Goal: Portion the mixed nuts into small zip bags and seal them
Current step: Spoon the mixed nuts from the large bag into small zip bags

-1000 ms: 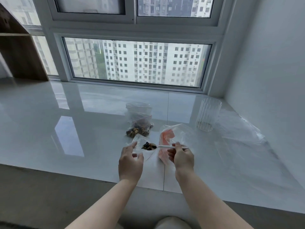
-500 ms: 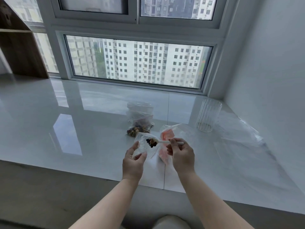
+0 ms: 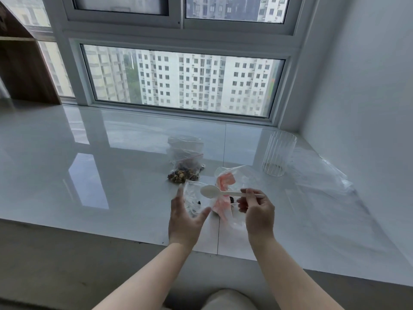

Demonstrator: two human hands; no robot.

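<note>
My left hand (image 3: 184, 217) holds a small clear zip bag (image 3: 194, 199) upright between thumb and fingers; a few dark nuts lie inside it. My right hand (image 3: 257, 211) pinches the handle of a white plastic spoon (image 3: 223, 192), whose empty bowl hovers at the bag's mouth. Behind the small bag lies a larger zip bag of mixed nuts (image 3: 184, 170) with a red seal strip. A crumpled clear bag with pink print (image 3: 225, 191) lies between my hands, with a dark nut on it.
A ribbed clear glass (image 3: 279, 156) stands at the back right of the glossy white sill (image 3: 89, 175). Loose clear plastic sheeting (image 3: 330, 182) spreads along the right wall. A wooden shelf (image 3: 24, 70) stands at the far left.
The spoon carried dark nuts to the small bag's mouth; now the spoon is empty and the nuts lie inside the bag.
</note>
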